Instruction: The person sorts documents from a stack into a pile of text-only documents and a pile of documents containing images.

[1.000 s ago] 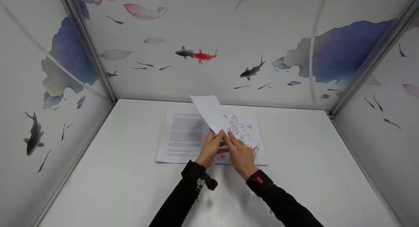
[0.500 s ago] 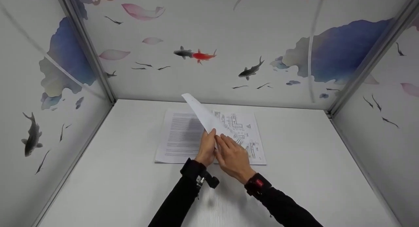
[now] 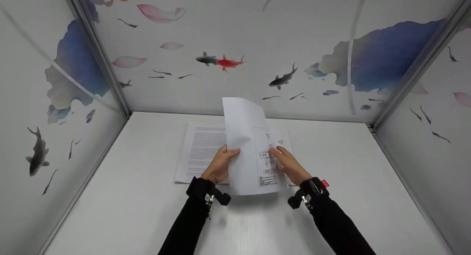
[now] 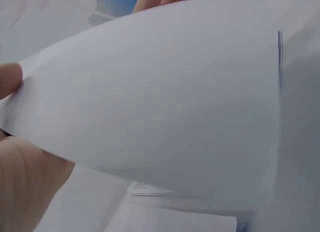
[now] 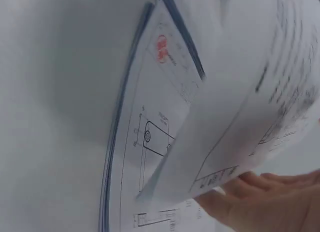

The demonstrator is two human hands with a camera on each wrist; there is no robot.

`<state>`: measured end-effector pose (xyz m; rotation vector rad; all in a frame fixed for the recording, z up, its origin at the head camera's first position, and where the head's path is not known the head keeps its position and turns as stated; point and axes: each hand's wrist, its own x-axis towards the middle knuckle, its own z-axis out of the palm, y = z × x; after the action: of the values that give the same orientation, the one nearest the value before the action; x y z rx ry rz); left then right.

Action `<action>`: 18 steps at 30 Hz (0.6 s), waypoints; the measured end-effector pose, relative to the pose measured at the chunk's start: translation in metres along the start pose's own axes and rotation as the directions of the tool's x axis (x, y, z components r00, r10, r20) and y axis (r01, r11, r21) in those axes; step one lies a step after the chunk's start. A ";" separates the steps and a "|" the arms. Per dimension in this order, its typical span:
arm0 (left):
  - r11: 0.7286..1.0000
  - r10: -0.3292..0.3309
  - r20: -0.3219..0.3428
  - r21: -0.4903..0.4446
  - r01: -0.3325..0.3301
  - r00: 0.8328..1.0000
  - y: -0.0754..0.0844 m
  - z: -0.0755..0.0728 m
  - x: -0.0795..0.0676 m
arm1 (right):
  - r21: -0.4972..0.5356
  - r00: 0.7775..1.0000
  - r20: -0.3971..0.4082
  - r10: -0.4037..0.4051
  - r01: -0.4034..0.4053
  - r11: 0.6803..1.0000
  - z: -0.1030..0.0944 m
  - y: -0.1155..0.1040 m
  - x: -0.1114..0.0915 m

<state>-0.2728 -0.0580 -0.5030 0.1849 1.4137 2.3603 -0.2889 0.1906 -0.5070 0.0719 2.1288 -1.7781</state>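
A sheet of paper (image 3: 241,170) stands lifted and bowed in the head view, blank at its left and printed with a line drawing at its right. My left hand (image 3: 219,166) pinches its left edge, the thumb lying on the near face. My right hand (image 3: 291,166) touches the printed right part with fairly straight fingers. In the right wrist view the right hand (image 5: 272,202) lies against the blurred sheet (image 5: 225,117). The left wrist view is mostly filled by the blank face of the sheet (image 4: 160,97), with the left thumb (image 4: 9,79) at its edge.
A stack of papers lies under the lifted sheet; its left page (image 3: 208,152) bears lines of text. A drawing page (image 5: 135,162) with a red mark shows below in the right wrist view. The white table (image 3: 147,163) is bounded by painted walls (image 3: 243,34).
The sheet has swung from a slanted position to a more upright, wider spread towards me. My hands have moved apart, the left to its left, the right to its right.
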 end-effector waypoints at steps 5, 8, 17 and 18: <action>0.995 0.015 -0.024 0.104 -0.012 1.000 -0.002 -0.006 0.003 | 0.193 0.998 0.046 -0.037 0.028 0.981 -0.012 0.001 0.000; 0.970 0.050 -0.118 0.244 -0.020 0.992 -0.004 -0.007 0.006 | 0.146 0.991 -0.081 -0.108 0.119 0.982 -0.014 0.001 -0.002; 0.766 0.172 -0.170 0.642 -0.023 0.970 -0.014 0.002 0.006 | -0.170 0.907 -0.306 -0.288 0.246 0.954 -0.006 0.002 -0.002; 0.747 0.169 -0.170 0.664 -0.014 0.971 -0.015 0.004 0.006 | -0.160 0.901 -0.333 -0.279 0.238 0.958 -0.007 0.002 -0.001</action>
<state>-0.2731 -0.0463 -0.5148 0.1838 2.3670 1.8781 -0.2888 0.1983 -0.5072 0.0863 2.5991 -1.8994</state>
